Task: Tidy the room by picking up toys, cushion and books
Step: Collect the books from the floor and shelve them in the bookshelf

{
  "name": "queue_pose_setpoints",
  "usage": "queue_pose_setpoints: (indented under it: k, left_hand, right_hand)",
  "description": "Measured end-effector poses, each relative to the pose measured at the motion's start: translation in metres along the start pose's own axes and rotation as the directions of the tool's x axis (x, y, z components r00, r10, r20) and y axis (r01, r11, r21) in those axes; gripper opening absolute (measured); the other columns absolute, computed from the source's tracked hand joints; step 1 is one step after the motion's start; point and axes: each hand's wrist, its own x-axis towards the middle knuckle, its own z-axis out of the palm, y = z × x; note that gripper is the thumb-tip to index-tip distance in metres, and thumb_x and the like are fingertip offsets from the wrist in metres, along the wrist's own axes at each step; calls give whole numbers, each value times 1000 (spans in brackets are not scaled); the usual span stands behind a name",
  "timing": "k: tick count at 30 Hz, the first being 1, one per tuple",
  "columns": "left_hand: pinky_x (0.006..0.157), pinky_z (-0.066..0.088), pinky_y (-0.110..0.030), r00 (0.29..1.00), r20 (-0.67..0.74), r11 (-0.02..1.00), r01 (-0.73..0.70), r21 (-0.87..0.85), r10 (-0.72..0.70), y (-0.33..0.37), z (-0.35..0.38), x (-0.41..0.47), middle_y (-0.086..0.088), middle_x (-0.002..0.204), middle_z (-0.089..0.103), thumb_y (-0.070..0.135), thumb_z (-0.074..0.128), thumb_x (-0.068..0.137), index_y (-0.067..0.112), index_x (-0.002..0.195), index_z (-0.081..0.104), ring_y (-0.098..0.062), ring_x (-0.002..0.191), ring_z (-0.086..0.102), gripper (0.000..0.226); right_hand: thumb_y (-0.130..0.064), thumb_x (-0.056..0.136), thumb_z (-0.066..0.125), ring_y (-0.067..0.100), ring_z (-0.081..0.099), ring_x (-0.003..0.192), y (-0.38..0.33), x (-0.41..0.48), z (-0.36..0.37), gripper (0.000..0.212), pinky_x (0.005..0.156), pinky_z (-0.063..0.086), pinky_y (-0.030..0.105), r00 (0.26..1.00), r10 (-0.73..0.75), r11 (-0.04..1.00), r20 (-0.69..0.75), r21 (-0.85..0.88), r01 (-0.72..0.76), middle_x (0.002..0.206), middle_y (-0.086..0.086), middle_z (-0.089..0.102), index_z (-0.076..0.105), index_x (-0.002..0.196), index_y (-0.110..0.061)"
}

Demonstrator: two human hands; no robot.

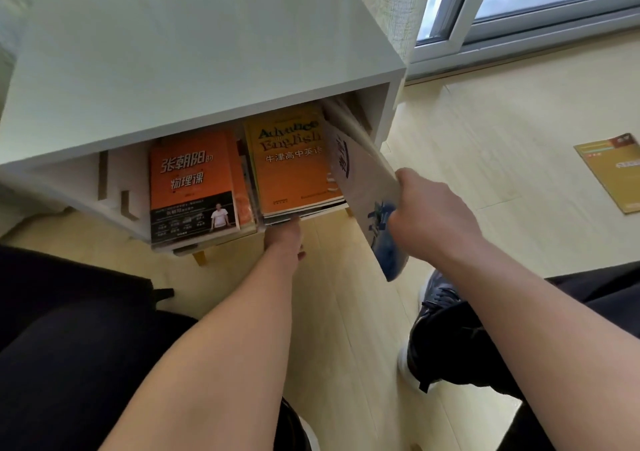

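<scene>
Where a white low cabinet [173, 70] stands on pale wooden floor [485, 132] beside a grey-framed window [460, 31], its open shelf holds an orange paperback [194, 180] and a stack [304, 209] topped by a yellow-orange English textbook [291, 163], while a mustard-yellow booklet [613, 170] lies on the floor well apart. The right hand [429, 211] grips a pale grey book [363, 187] with a blue picture, tilted at the shelf's right end; the left hand [284, 239] meets the stack's front edge, fingers hidden, grasp unclear

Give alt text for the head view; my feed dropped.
The right hand grips a pale book, tilted, at the open shelf of a white cabinet. The left hand touches the front edge of the right stack inside; a yellow book lies on the floor.
</scene>
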Motion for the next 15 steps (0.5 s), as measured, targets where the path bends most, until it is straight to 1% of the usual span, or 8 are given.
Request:
queue_pose_setpoints:
  k: [2,3,4,6,9,11,13,15]
  left_hand:
    - [85,52,-39,1000,12,998,0,-64,1,12,6,8,-11,133,59,34,58,97,13,137,52,-24,105,59,46]
    - [87,52,-38,999,-16,990,35,-137,-38,19,8,9,-8,134,57,36,62,94,18,135,52,-25,112,59,46]
    - [91,52,-40,996,-40,972,68,-225,-79,25,9,13,-5,129,57,38,67,91,23,130,52,-26,115,58,44]
    - [97,50,-43,989,-55,933,113,-341,-140,31,13,21,-2,121,55,42,71,89,27,125,50,-27,113,56,45]
    - [93,51,-40,984,-77,923,123,-364,-162,31,21,38,-1,126,55,50,70,86,26,131,49,-25,114,55,55]
    - [90,52,-39,983,-101,925,109,-363,-155,28,27,44,0,129,54,51,71,85,25,136,45,-25,115,55,63]
    - [97,52,-41,979,-147,943,87,-320,-140,26,30,54,-1,129,53,49,73,83,23,135,44,-26,117,55,65]
    - [104,48,-44,975,-168,940,85,-329,-147,27,34,66,-4,135,52,47,73,83,21,139,43,-28,122,53,69]
  right_hand:
    - [-8,87,46,24,53,65,7,-4,0,19,53,41,33,1000,5,1000,-13,2,-5,78,5,55,43,103,-18]
    - [-7,87,47,22,51,63,9,-6,0,21,52,39,32,1000,2,1000,-21,-10,-2,77,5,54,42,104,-19]
    - [-7,86,47,21,50,62,10,-7,2,25,50,37,32,1000,-3,1000,-28,-30,3,77,4,54,40,106,-20]
    - [-6,85,48,19,48,60,12,-10,7,34,49,34,31,999,-14,998,-47,-67,11,76,2,53,40,113,-23]
    - [-7,87,48,15,45,58,10,-9,13,42,46,31,29,995,-44,995,-93,-96,35,72,-2,48,40,124,-26]
    - [-7,89,48,13,42,56,8,-8,14,43,45,29,29,992,-54,994,-115,-102,42,69,-4,43,39,127,-26]
    - [-7,90,48,11,38,55,7,-7,14,44,45,26,29,990,-50,994,-134,-101,37,68,-6,40,38,128,-26]
    - [-6,89,47,11,38,54,5,-6,14,43,44,25,29,988,-49,995,-147,-97,35,67,-6,41,38,127,-26]
